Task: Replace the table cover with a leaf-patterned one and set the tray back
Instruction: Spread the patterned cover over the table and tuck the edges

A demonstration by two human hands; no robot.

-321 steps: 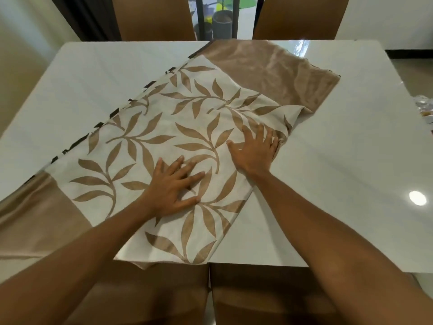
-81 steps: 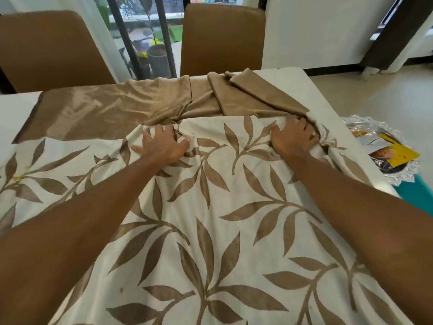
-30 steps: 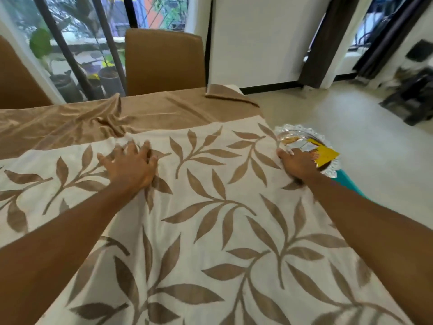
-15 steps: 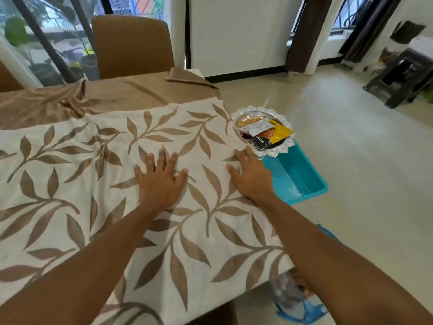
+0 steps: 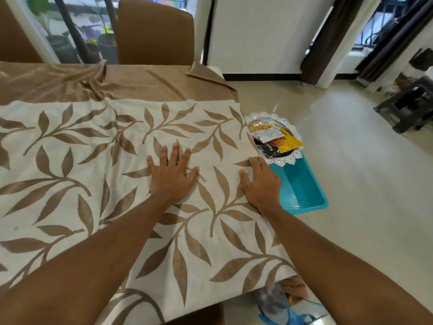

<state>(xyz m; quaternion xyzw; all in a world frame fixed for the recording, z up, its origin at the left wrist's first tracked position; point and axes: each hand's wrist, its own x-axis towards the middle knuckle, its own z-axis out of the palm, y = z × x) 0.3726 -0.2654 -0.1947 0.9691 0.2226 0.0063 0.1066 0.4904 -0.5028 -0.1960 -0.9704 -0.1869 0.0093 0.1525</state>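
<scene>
— Where is the cream cloth cover with brown leaves (image 5: pixel 98 174) lying?
— Over the table, under both flat, spread hands: left hand (image 5: pixel 172 177), right hand (image 5: pixel 261 184).
— And the silver scalloped tray (image 5: pixel 289 158)?
— Sitting at one o'clock from the right hand, on a teal plastic bin (image 5: pixel 304 191).

A table (image 5: pixel 214 69) is showing only as a pale sliver at its far right corner; the rest is lying under a leaf-patterned cover (image 5: pixel 112 174), whose plain tan band (image 5: pixel 70 80) is running along the far side, creased, with one corner folded back. Both hands are lying directly on the cover, palms down and fingers spread: the left hand (image 5: pixel 173 178) toward the middle, the right hand (image 5: pixel 260 184) at the right edge. Beside the table, the floor (image 5: pixel 363 184) is carrying a teal bin (image 5: pixel 302 193), and a silver tray (image 5: pixel 274 137) of packets is sitting on the bin's far end.
</scene>
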